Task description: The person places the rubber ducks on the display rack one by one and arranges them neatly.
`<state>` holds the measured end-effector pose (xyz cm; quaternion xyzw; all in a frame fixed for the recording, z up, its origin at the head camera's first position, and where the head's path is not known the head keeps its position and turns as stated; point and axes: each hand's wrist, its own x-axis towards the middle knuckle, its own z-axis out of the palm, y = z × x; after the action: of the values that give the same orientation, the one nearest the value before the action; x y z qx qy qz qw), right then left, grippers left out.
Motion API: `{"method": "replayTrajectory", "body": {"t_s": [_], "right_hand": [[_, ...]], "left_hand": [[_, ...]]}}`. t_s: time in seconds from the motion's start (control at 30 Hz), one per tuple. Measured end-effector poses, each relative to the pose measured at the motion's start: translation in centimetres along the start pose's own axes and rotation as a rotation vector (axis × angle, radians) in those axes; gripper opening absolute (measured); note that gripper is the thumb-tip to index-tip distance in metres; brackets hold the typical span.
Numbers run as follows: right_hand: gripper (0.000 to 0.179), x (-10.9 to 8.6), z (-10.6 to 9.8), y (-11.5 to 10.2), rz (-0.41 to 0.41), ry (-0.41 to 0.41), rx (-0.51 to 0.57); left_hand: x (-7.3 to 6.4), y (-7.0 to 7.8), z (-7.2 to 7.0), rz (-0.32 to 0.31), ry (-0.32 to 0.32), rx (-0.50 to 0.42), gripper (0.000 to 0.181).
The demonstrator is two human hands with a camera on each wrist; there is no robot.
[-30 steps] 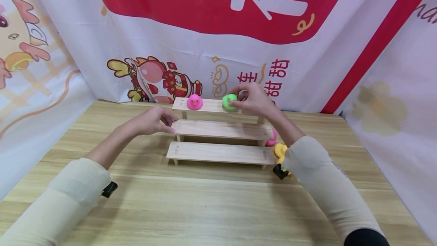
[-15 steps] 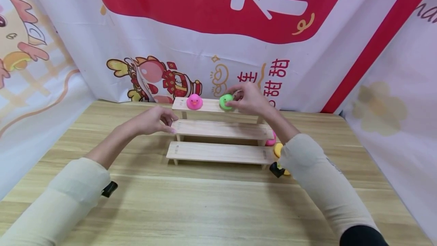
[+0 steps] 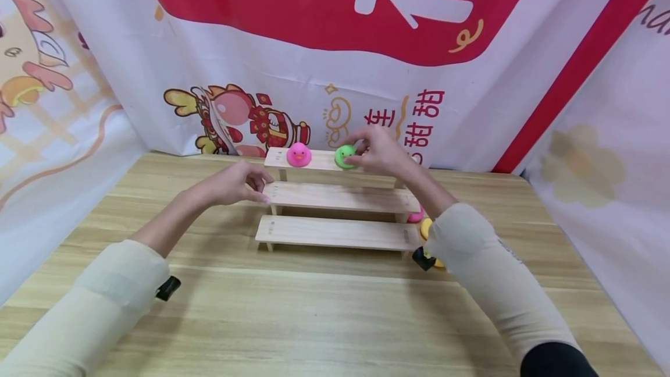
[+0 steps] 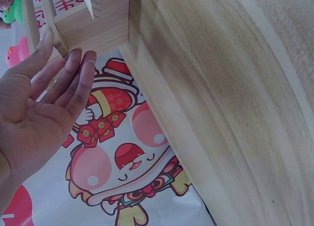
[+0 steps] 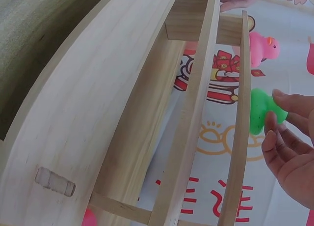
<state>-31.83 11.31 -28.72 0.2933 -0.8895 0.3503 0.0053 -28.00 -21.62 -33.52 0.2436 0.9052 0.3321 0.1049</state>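
Note:
A three-tier wooden stand [image 3: 335, 231] rests on the table. My left hand [image 3: 234, 185] pinches the left end of its middle shelf, thumb on top; the left wrist view shows that hand [image 4: 44, 103] with its fingers below the board. On the top shelf, right of its middle, sits a green rubber duck [image 3: 343, 157], its beak toward me. My right hand [image 3: 381, 151] holds this duck from the right between thumb and fingers, as the right wrist view also shows on the green duck [image 5: 260, 112]. A pink rubber duck [image 3: 299, 156] sits upright near the top shelf's left end.
Right of the stand, another pink duck [image 3: 416, 214] and yellow ducks [image 3: 426, 228] lie on the wood-grain table [image 3: 314, 319], partly hidden by my right sleeve [image 3: 466, 237]. A printed cloth [image 3: 324, 68] hangs close behind the stand, with more cloth at both sides.
My right hand has slid the green duck a little leftward along the top shelf, toward the pink duck. The left hand has stayed at the middle shelf's end.

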Motion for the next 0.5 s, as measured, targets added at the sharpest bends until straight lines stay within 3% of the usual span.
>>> {"method": "replayTrajectory", "body": {"t_s": [0.5], "right_hand": [[0.034,-0.63,-0.57,0.23,-0.007,-0.003,0.027]], "left_hand": [[-0.20,0.17,-0.11,0.000,-0.006,-0.016,0.038]]}}
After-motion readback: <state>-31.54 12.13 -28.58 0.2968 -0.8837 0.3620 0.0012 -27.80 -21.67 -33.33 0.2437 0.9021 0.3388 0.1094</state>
